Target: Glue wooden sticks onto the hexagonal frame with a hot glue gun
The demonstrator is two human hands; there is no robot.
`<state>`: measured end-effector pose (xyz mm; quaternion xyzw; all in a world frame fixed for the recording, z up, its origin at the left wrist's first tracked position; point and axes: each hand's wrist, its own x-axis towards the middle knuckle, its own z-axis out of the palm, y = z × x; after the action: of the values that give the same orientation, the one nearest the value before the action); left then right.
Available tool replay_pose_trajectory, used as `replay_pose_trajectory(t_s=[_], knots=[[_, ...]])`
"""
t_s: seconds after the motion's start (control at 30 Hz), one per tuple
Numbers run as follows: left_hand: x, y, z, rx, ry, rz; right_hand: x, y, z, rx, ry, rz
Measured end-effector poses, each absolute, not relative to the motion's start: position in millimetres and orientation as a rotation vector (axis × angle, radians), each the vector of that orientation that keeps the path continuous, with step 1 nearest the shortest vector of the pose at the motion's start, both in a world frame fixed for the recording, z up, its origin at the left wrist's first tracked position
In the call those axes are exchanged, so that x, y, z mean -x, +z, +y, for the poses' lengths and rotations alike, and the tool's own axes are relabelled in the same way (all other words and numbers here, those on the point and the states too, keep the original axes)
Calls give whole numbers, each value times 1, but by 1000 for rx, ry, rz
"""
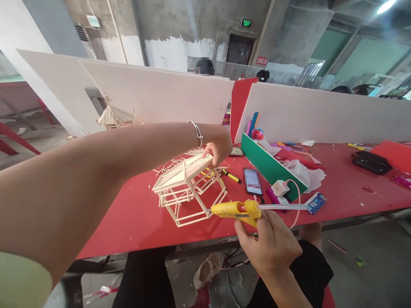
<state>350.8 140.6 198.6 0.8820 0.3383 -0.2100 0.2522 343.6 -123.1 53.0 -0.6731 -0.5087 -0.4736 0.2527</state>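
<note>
My left hand (218, 147) reaches across and grips the far upper edge of a model house frame (184, 173) made of thin wooden sticks. The frame is tilted over the red table (128, 222). My right hand (271, 239) is wrapped round the handle of a yellow glue gun (236, 209), with a long glue stick (282, 207) standing out of its back. The gun's nozzle meets the lower near corner of the frame; whether it touches cannot be made out. Loose wooden sticks (170, 166) lie behind the frame.
A phone (252, 182), a yellow-black cutter (231, 176) and a white plug adapter (280, 188) with a pink cable lie to the right. A green board (272, 167) stands there, with crumpled plastic (302, 175) behind it. White panels (180, 94) close off the back. A small stick hut (114, 115) stands at left.
</note>
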Motion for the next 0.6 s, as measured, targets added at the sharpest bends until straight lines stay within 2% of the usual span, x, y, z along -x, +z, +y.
replay_pose_trajectory(t_s=[0.07,0.27,0.47,0.6], knots=[[-344,203,148,-2295,-497,970,-345,58,-121,1826,-1323,-1408],[-319,213,171,-2240,-644,883,-347,75,-111,1808,-1397,-1442],[-278,237,204,-2209,-293,737,-348,100,-108,1785,-1449,-1389],[-240,250,218,-2324,-453,406,-349,124,-108,1799,-1532,-1314]])
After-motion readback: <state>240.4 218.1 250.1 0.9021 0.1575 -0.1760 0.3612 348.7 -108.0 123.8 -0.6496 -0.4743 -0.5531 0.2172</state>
